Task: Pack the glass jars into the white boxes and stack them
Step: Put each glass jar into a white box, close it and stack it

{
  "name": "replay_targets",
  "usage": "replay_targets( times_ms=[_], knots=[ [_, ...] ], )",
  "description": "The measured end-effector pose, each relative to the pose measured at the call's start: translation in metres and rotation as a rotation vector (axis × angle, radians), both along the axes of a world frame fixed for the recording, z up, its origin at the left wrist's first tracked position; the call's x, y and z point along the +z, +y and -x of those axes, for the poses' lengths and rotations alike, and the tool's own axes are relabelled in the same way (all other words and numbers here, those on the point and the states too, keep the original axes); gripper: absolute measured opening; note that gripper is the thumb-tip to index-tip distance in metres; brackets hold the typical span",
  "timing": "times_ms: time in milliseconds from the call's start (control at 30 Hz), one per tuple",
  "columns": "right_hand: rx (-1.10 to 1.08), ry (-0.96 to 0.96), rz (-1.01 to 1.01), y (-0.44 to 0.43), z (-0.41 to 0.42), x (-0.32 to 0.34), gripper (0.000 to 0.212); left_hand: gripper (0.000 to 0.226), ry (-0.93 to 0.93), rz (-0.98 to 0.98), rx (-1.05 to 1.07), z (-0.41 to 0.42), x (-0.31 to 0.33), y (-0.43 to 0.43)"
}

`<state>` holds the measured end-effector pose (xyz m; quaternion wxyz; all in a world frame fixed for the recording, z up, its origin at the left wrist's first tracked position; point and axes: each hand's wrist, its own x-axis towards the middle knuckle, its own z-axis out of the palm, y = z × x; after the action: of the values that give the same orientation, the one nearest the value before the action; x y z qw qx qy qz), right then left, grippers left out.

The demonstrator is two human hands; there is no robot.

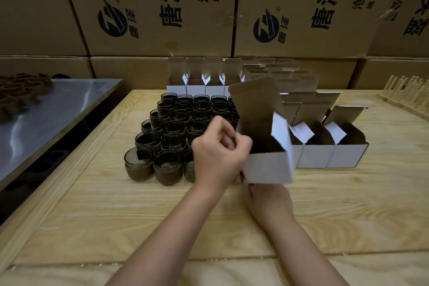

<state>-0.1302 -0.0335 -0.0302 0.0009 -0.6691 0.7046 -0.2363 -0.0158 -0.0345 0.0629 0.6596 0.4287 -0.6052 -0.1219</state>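
Holding open white box (269,166) at frame centre.
Right hand (267,197) grips its base from below; left hand (218,155) curls at its left edge, pinch unclear.

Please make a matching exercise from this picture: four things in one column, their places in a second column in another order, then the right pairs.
Things
1. glass jars
2. held white box
3. steel table
4. brown cartons

Places
A. stacked behind the wooden table
B. gripped by left hand, right hand beneath
C. at the far left
D. clustered on the wooden table

Pairs: 1-D, 2-B, 3-C, 4-A
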Motion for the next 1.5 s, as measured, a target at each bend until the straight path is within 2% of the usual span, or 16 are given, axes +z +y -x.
replay_targets(
  times_ms=[33, 100, 133, 167, 233, 400, 533, 633, 733, 800, 900, 1000, 1167, 1333, 1433, 1500],
  knots=[
    [-0.003, -0.109, -0.002, 0.001, 0.001, -0.001, 0.042, 0.014, -0.01, 0.015, -0.011, -0.011, 0.001, 0.001],
    [0.023, -0.345, 0.012, 0.003, 0.004, 0.002, 0.071, 0.014, -0.056, 0.035, -0.024, -0.03, 0.0, 0.004],
    [0.045, -0.348, 0.014, 0.004, 0.005, 0.004, 0.08, 0.013, -0.079, 0.045, -0.02, -0.039, -0.002, 0.005],
    [0.063, -0.258, -0.005, 0.004, 0.005, 0.005, 0.083, 0.014, -0.102, 0.057, -0.004, -0.047, -0.005, 0.006],
    [0.072, -0.1, 0.014, 0.007, 0.005, 0.007, 0.079, 0.017, -0.132, 0.076, 0.037, -0.06, -0.011, 0.009],
    [0.049, -0.215, 0.091, 0.012, 0.006, 0.013, 0.07, 0.015, -0.238, 0.151, 0.036, -0.072, -0.029, 0.019],
    [0.212, -0.576, 0.385, 0.019, 0.003, 0.024, 0.041, 0.017, -0.347, 0.214, 0.022, -0.07, -0.041, 0.021],
    [0.429, -0.784, 0.41, 0.025, -0.006, 0.03, 0.038, 0.017, -0.361, 0.194, 0.024, -0.067, -0.048, 0.021],
    [0.542, -0.824, 0.253, 0.024, -0.019, 0.029, 0.057, 0.016, -0.319, 0.141, 0.012, -0.066, -0.051, 0.021],
    [0.513, -0.771, 0.227, 0.02, -0.024, 0.027, 0.051, 0.016, -0.281, 0.097, -0.023, -0.067, -0.052, 0.021],
    [0.488, -0.788, 0.247, 0.017, -0.021, 0.026, 0.039, 0.007, -0.183, 0.025, -0.116, -0.068, -0.054, 0.019],
    [0.525, -0.79, 0.236, 0.016, -0.017, 0.024, 0.039, 0.026, -0.137, -0.02, -0.2, -0.069, -0.055, 0.015],
    [0.539, -0.793, 0.218, 0.016, -0.017, 0.026, 0.042, 0.022, -0.163, -0.027, -0.211, -0.069, -0.056, 0.012],
    [0.524, -0.918, 0.118, 0.017, -0.01, 0.027, 0.053, 0.027, 0.016, -0.086, -0.269, -0.068, -0.061, 0.012],
    [0.504, -1.189, -0.076, 0.017, -0.005, 0.03, 0.052, 0.017, 0.16, -0.186, -0.364, -0.071, -0.064, 0.009],
    [0.516, -1.281, -0.159, 0.015, -0.003, 0.032, 0.053, 0.025, 0.32, -0.318, -0.483, -0.078, -0.067, 0.004]
  ],
)
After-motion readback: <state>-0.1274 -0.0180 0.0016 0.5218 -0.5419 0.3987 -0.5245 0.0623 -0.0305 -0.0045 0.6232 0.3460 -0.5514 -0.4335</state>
